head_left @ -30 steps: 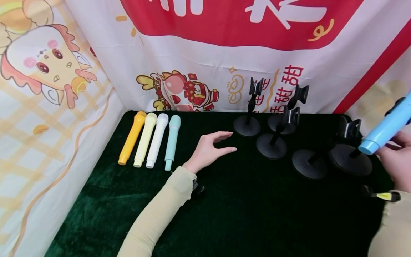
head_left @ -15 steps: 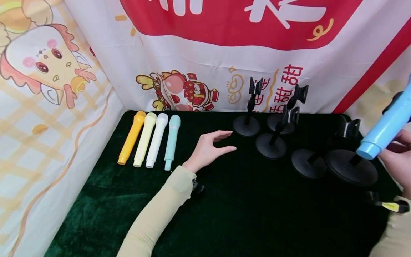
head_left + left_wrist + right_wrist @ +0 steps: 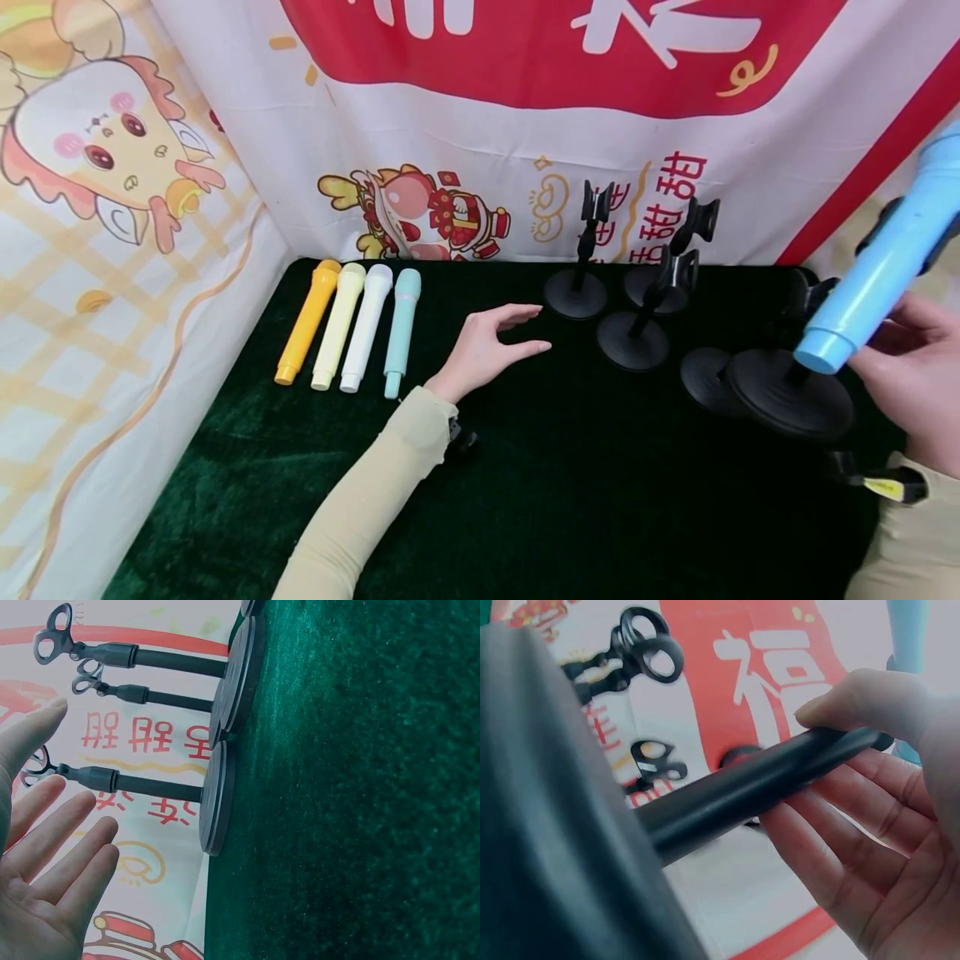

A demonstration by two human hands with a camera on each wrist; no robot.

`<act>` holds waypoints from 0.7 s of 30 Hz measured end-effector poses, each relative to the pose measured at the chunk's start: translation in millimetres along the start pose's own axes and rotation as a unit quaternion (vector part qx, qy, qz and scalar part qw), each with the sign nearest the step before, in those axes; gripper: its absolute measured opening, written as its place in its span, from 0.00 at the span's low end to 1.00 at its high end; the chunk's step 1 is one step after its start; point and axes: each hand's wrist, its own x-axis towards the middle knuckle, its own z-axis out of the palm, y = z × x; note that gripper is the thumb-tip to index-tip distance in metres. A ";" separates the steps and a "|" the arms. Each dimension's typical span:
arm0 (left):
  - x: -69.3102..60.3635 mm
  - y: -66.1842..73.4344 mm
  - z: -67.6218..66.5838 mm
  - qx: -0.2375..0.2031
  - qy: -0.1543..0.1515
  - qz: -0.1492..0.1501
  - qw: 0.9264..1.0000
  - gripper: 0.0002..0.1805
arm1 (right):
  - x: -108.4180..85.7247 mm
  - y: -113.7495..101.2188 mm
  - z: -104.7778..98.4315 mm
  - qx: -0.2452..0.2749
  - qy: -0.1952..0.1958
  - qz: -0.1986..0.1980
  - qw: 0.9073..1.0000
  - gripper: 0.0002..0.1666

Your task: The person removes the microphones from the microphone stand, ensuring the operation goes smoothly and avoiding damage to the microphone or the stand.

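My right hand (image 3: 911, 375) grips the stem of a black microphone stand (image 3: 787, 396); in the right wrist view, thumb and fingers close around the stem (image 3: 742, 791). A light-blue microphone (image 3: 885, 258) sits tilted in that stand's clip, its top cut off by the frame edge. The stand's round base appears raised and tilted, overlapping another stand's base (image 3: 703, 382). Over the cloth's middle, my left hand (image 3: 487, 346) holds nothing, thumb and fingers apart. Nearest to it is a black microphone stand (image 3: 576, 293) with a bare clip.
Two more black stands, one in front (image 3: 633, 342) and one behind (image 3: 645, 287), are right of centre. Orange (image 3: 307, 323), pale yellow (image 3: 339, 327), white (image 3: 367, 329) and teal (image 3: 403, 329) microphones lie in a row at left on the green cloth (image 3: 525, 500). Printed curtains (image 3: 465, 133) border the table.
My right hand has brought the stand with the blue microphone leftward and nearer, and the microphone stands steeper. The held base now covers part of the neighbouring base. My left hand stays put.
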 end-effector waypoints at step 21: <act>-1.9 0.3 -4.4 0.003 0.009 0.004 1.000 0.27 | -5.1 -34.8 60.3 0.235 -0.126 -0.005 0.964 0.26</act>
